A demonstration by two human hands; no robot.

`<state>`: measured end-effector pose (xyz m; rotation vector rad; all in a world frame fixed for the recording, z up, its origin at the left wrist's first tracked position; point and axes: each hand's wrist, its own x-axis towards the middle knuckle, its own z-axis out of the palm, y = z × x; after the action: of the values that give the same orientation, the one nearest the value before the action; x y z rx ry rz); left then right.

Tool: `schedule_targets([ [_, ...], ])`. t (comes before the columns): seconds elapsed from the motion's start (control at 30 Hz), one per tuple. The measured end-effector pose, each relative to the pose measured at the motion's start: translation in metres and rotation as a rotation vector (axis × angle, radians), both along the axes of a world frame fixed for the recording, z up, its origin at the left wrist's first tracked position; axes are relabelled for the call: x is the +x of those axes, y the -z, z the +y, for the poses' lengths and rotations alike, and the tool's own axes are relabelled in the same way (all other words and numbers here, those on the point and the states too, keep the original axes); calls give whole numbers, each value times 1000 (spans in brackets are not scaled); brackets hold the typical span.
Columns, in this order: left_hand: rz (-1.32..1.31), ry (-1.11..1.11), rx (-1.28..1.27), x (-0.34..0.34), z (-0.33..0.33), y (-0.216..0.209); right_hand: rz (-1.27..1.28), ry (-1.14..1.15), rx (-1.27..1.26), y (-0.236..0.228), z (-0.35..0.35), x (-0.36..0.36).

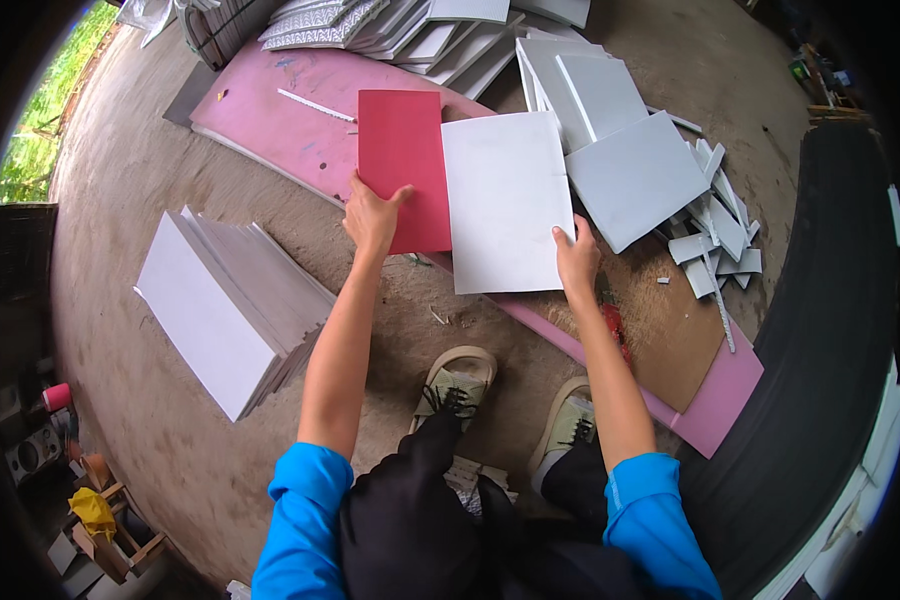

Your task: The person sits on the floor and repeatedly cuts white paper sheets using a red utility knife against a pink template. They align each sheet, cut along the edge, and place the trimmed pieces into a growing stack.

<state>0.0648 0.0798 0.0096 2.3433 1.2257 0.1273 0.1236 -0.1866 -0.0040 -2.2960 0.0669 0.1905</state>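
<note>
My left hand (373,215) grips a flat red rectangular board (401,150) at its lower left, the thumb lying on its face. Beside it, a white rectangular sheet (507,200) with a slightly creased right edge is pinched at its lower right by my right hand (577,262). The two pieces meet along their long sides, above a long pink board (270,100) on the ground. Whether the sheet is paper or thin board I cannot tell. My fingers behind both pieces are hidden.
On the left leans a thick stack of white sheets (210,320). Grey-white boards (640,180) and narrow offcuts (730,235) lie at the right, near a brown panel (670,320). More stacked boards (420,40) rise at the back. My shoes (457,385) stand just in front of the pink board.
</note>
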Motion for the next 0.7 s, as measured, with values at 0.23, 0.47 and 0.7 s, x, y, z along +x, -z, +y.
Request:
schedule_targets([
  [0.23,-452,26,254,23,11,-46,9,-131,-23,29,13,-10],
  [0.47,-421,34,-394,6,-63,-15,-88,-121,115,17,17,-14],
  [0.7,-307,161,-418,-13,-87,10,68,-184,268,24,24,-14],
])
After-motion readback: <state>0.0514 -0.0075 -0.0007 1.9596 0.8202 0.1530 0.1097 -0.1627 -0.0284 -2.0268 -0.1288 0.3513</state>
